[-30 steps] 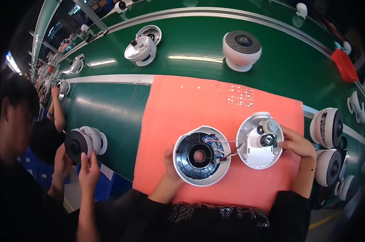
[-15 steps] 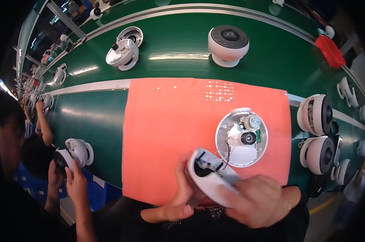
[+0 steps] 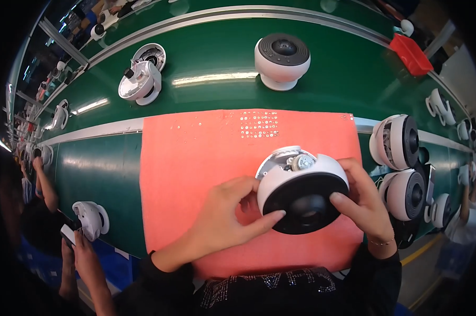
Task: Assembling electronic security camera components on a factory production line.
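Observation:
Between my two hands is a round white half-shell with a glossy black front face, tilted toward me. My left hand grips its left edge, thumb on the black face and fingers behind. On its right edge, my right hand holds it with the thumb in front. Behind it, partly covered, the white rear housing lies on the pink mat. A silver motor shows inside that housing at the top. The shell overlaps the housing; whether the two touch cannot be seen.
Small metal screws stand in rows on the mat's far part. Beyond, on the green bench, are a whole white-and-grey round device and an opened one. More devices crowd the right. A co-worker's hands work at the left. A red bin sits far right.
The half-shell has been turned from its wired inside to its black face and brought over the rear housing. My right hand has moved up to its right edge, my left to its left edge.

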### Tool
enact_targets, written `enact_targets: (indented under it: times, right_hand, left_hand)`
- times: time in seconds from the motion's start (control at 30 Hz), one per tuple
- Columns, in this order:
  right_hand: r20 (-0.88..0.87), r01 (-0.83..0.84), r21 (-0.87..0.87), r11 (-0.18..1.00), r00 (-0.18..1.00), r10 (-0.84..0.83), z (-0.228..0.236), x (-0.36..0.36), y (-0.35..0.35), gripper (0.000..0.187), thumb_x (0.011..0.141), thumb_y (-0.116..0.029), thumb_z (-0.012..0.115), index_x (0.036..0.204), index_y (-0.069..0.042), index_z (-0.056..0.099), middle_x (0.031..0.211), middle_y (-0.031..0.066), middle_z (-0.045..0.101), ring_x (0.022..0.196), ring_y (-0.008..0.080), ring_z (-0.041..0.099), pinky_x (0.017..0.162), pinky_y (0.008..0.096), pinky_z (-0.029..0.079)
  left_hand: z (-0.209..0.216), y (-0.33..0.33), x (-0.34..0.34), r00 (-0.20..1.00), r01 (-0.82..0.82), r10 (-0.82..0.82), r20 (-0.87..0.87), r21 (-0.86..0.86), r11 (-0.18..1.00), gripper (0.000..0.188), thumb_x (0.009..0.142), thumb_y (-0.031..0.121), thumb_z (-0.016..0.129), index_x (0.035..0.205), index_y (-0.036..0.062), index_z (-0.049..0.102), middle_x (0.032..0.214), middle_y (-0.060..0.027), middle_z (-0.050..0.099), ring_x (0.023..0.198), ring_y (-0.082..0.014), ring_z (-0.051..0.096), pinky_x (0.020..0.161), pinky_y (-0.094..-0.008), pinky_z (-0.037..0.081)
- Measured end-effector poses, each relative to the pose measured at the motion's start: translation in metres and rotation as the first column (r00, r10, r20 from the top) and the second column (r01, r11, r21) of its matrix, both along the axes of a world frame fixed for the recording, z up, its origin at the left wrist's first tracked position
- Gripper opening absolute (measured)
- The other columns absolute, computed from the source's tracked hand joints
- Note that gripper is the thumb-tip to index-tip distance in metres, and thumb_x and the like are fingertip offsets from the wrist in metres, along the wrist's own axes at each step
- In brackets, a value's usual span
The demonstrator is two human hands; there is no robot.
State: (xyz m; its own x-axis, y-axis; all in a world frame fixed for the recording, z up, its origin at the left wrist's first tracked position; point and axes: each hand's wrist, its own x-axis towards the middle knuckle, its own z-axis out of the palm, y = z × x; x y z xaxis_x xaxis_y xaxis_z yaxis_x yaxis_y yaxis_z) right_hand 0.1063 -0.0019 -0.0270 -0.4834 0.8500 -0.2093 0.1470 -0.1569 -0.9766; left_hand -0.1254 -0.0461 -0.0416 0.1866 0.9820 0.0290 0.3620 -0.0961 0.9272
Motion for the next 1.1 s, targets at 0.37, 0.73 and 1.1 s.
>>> enact_targets:
  times: [0.37,0.73,1.1]
  right_hand:
    - [0.190,-0.007,0.202,0.979,0.981,-0.032,-0.043,0.022,0.071,0.018,0.079,-0.015,0.063,0.083,0.000,0.054,0.066,0.0046,0.056,0.062,0.0086,0.055,0.051,0.0215,0.041]
    - [0.620,-0.360,0.545,0.758,0.781,-0.075,-0.050,0.015,0.079,0.031,0.081,-0.029,0.058,0.068,-0.001,0.054,0.062,0.0125,0.052,0.050,0.0258,0.052,0.046,0.0358,0.037]
    - [0.585,-0.558,0.717,0.418,0.808,0.075,-0.024,-0.008,0.062,0.043,0.065,-0.028,0.068,0.100,-0.005,0.057,0.102,0.0070,0.052,0.094,0.0244,0.049,0.079,0.0374,0.036]
  left_hand:
    - [-0.014,0.078,0.019,0.884,0.141,-0.152,-0.442,-0.058,0.988,0.041,0.066,0.036,0.072,0.065,-0.0027,0.059,0.057,-0.0136,0.056,0.051,-0.0253,0.057,0.052,-0.0327,0.046]
    - [-0.017,0.087,0.007,0.821,0.209,-0.236,-0.520,-0.112,0.972,0.045,0.067,0.042,0.069,0.060,-0.0009,0.058,0.050,-0.0119,0.053,0.045,-0.0262,0.054,0.049,-0.0320,0.044]
    - [-0.028,0.089,0.003,0.862,0.190,-0.182,-0.474,-0.031,0.981,0.041,0.063,0.035,0.071,0.055,-0.0006,0.053,0.047,-0.0113,0.049,0.042,-0.0232,0.051,0.044,-0.0305,0.039]
